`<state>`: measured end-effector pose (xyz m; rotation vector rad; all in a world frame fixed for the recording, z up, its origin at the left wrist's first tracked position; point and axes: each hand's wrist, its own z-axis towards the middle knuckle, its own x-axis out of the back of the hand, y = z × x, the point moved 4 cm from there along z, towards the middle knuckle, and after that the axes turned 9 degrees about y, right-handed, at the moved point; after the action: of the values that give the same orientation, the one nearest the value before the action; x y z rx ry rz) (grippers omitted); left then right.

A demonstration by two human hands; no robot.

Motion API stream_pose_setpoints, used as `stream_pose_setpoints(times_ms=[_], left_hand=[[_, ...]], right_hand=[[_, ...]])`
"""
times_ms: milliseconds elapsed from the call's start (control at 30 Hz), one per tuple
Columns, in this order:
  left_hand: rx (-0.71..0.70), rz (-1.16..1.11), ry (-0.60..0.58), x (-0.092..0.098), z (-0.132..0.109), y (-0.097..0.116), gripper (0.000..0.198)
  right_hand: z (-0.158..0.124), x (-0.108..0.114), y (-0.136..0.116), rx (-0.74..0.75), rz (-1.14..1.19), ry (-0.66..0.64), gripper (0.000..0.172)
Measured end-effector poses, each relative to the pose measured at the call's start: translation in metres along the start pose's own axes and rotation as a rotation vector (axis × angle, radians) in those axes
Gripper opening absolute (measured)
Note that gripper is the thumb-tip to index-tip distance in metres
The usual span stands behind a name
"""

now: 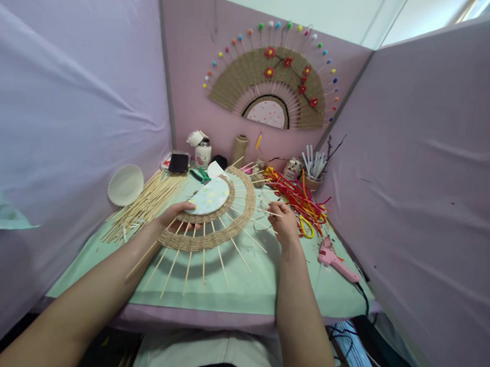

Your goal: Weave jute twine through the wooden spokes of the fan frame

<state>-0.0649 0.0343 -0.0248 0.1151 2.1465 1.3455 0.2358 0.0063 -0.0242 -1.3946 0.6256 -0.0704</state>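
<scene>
A half-woven fan lies on the green table mat: wooden sticks radiating from a pale paper half-disc, with bands of jute twine woven through them. My left hand rests on the fan's left side, thumb on the paper half-disc and fingers curled round the woven band. My right hand hovers at the fan's right edge, fingers pinched on a thin strand of twine among the stick ends.
A finished fan with red flowers and coloured beads hangs on the back wall. Loose sticks and a paper plate lie left. Pipe cleaners, a pink glue gun, a twine spool and a bottle are nearby.
</scene>
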Motion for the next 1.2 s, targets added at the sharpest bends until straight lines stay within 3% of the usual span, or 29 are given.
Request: stream_pose_setpoints(times_ms=[167,433,767,1067,1200], left_hand=[[0.050,0.022,-0.126,-0.011,0.000,-0.010,0.058],[0.056,0.075,-0.162,-0.009,-0.002,-0.011,0.058],[0.038,0.060,-0.081,-0.010,-0.004,-0.008,0.059],[0.084,0.041,-0.019,-0.007,-0.003,-0.008,0.057],[0.114,0.068,-0.063,-0.007,-0.003,-0.012,0.052]], right_hand=[[-0.003,-0.006,0.001,0.079,-0.078,0.037,0.027],[-0.004,-0.008,0.001,0.175,-0.237,0.034,0.029],[0.000,0.003,-0.006,0.221,-0.128,0.174,0.032],[0.002,0.024,-0.025,0.389,-0.087,0.307,0.027],[0.005,0.032,-0.031,0.377,0.003,0.269,0.027]])
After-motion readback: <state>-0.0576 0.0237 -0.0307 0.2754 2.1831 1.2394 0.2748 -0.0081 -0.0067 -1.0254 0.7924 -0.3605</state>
